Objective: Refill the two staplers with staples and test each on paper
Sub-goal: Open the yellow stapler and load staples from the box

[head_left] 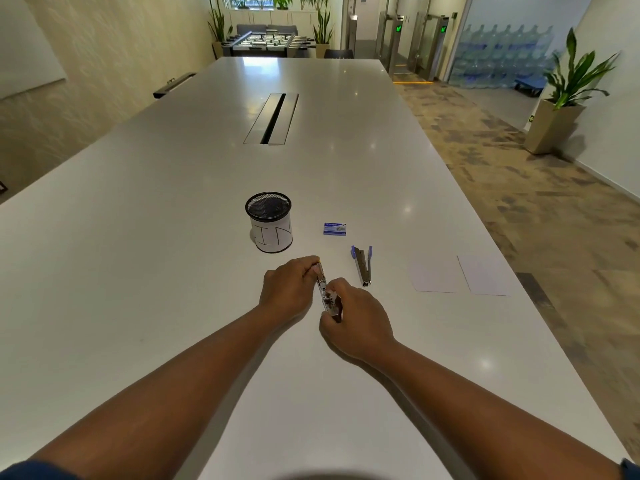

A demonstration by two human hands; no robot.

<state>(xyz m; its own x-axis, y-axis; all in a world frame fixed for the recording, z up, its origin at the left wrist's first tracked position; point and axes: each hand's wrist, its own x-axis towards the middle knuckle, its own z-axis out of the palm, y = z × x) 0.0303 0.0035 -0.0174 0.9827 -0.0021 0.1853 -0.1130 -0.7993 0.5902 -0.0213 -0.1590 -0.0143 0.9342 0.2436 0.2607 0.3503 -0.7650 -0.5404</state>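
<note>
tabletop (173, 258) is carrying: mesh cup (269, 221) | staple box (334, 229) | open stapler (362, 265) | two paper sheets (434, 273)

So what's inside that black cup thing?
Looking into the black mesh cup, only dark mesh shows. A white paper label wraps its lower half, so anything at the bottom stays hidden.

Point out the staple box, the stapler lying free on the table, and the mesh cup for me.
staple box (335, 229), head view, middle of its blue top face.
free stapler (362, 267), head view, middle of its metal body.
mesh cup (272, 234), head view, on its white paper label.
</note>
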